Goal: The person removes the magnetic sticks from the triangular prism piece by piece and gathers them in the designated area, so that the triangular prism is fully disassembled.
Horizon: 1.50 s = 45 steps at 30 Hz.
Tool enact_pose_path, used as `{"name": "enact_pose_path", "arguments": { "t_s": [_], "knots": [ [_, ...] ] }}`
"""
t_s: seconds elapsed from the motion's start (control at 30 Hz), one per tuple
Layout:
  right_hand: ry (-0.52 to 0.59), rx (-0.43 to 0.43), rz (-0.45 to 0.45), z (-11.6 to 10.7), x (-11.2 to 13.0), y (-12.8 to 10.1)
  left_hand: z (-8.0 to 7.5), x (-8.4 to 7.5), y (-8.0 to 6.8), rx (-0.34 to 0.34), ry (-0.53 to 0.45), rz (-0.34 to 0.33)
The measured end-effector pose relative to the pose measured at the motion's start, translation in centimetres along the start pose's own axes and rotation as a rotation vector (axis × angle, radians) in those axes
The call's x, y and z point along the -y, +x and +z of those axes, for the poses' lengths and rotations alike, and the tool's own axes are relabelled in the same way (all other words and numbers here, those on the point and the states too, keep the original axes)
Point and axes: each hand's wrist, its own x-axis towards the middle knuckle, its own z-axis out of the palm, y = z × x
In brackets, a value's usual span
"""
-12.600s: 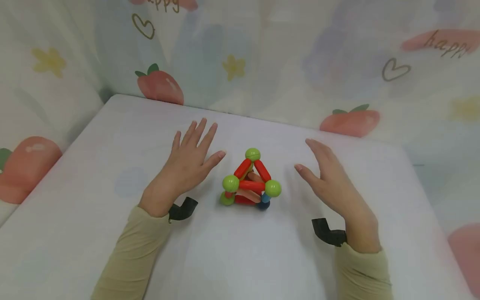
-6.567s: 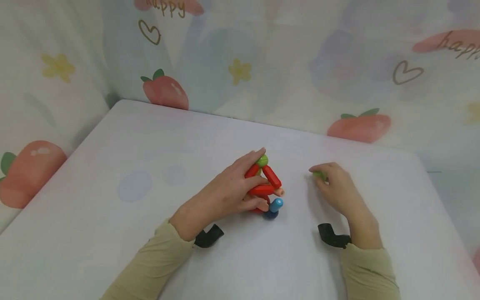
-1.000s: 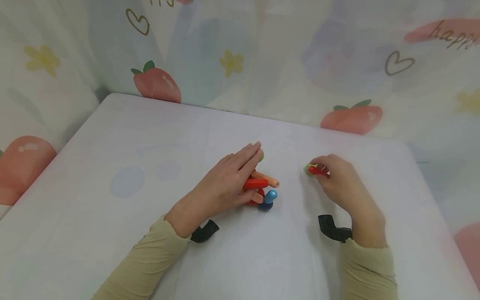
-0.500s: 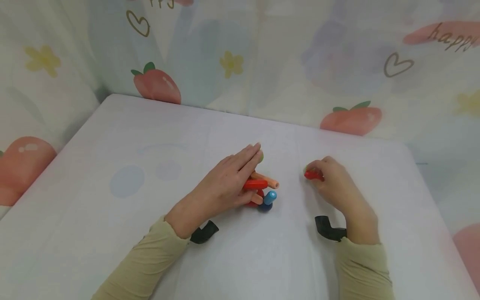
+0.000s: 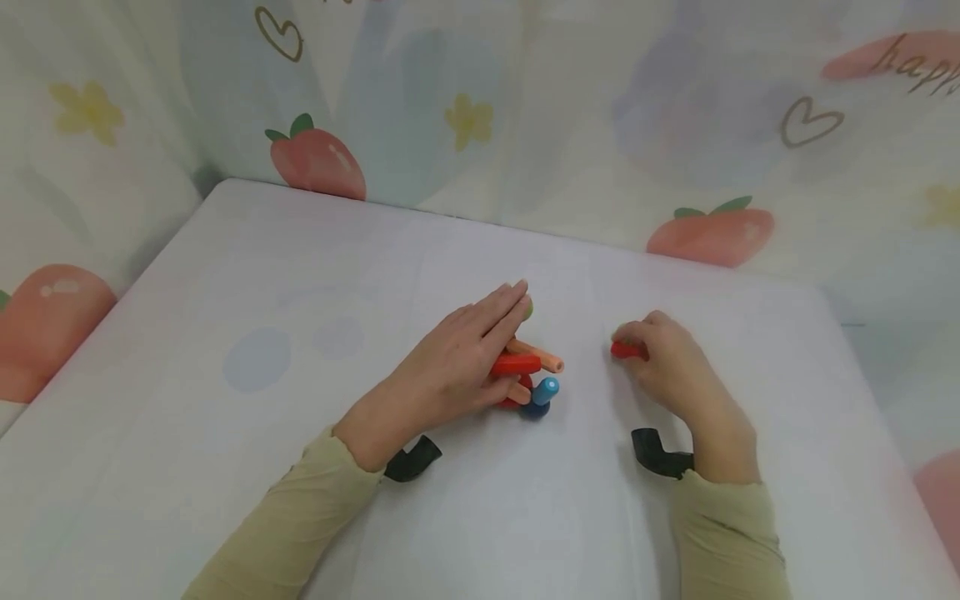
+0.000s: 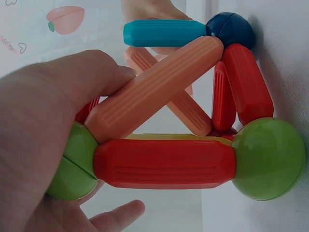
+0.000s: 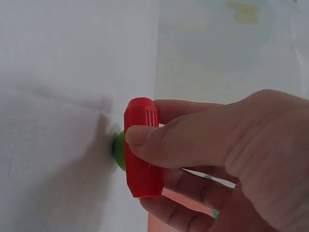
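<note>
Left hand [image 5: 450, 362]: fingers curled round the rod-and-ball structure [image 6: 183, 125] at mid-worktop [image 5: 225, 467] — thumb on a peach rod.
Right hand [image 5: 663, 358]: thumb and fingers pinch a red rod [image 7: 141, 147] — green ball [image 7: 119, 151] just behind it, right of the structure.

The rod-and-ball structure [image 5: 528, 379] is standing near the middle of the tabletop [image 5: 225, 275], under the left hand [image 5: 457, 362]. To its right, apart from it, the right hand [image 5: 671, 367] is holding a rod [image 5: 624, 351] toward the tabletop's right edge.
</note>
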Motion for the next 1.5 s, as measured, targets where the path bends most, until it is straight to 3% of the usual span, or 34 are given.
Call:
{"name": "enact_pose_path", "arguments": {
  "t_s": [0.4, 0.53, 0.7, 0.97, 1.27, 1.5],
  "knots": [
    [0.023, 0.036, 0.055, -0.4, -0.3, 0.0, 0.2, 0.3, 0.0, -0.029, -0.010, 0.023],
    [0.022, 0.097, 0.113, -0.6, -0.7, -0.1, 0.2, 0.3, 0.1, -0.018, -0.014, 0.022],
    [0.017, 0.139, 0.123, -0.4, -1.1, 0.0, 0.2, 0.3, 0.0, -0.024, -0.011, 0.022],
    [0.019, 0.042, 0.133, -0.3, -1.4, 0.1, 0.1, 0.3, 0.1, -0.029, -0.015, 0.024],
    [0.032, -0.010, 0.139, 0.0, -1.8, 0.1, -0.2, -0.2, 0.2, 0.053, -0.024, -0.032],
    [0.053, -0.062, 0.140, 0.2, -1.7, 0.1, 0.1, 0.1, 0.2, -0.005, -0.019, 0.018]
  ]
}}
